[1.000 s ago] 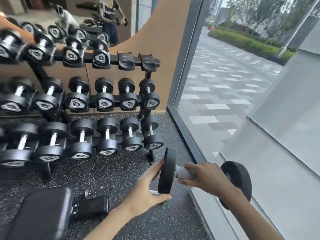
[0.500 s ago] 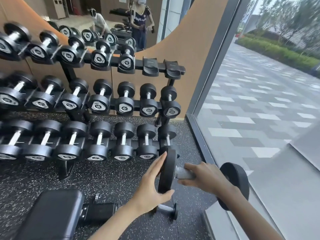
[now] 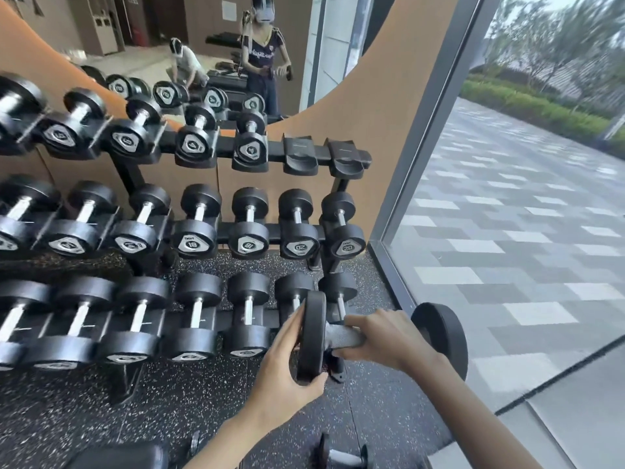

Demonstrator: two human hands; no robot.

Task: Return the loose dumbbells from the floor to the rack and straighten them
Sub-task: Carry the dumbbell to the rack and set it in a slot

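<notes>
I hold a black dumbbell [image 3: 313, 336] off the floor, its bar lying left to right in front of the rack's bottom right end. My right hand [image 3: 389, 336] grips the handle. My left hand [image 3: 287, 363] cups the left head, palm against its outer face, thumb under its rim. The three-tier rack [image 3: 338, 157] holds rows of black dumbbells. Two cradles at the top tier's right end, one [image 3: 299, 154] and the other [image 3: 345, 154], stand vacant. A small dumbbell [image 3: 341, 456] lies on the floor below my hands.
A glass wall with a dark frame [image 3: 389, 258] runs close along the right of the rack. A black padded bench [image 3: 118, 458] sits at the bottom left on the speckled rubber floor. A mirror [image 3: 216, 45] behind the rack reflects two persons.
The dumbbell in my two hands has risen and come closer to the rack; my view has lifted, showing more of the top tier. The grip of both hands is the same.
</notes>
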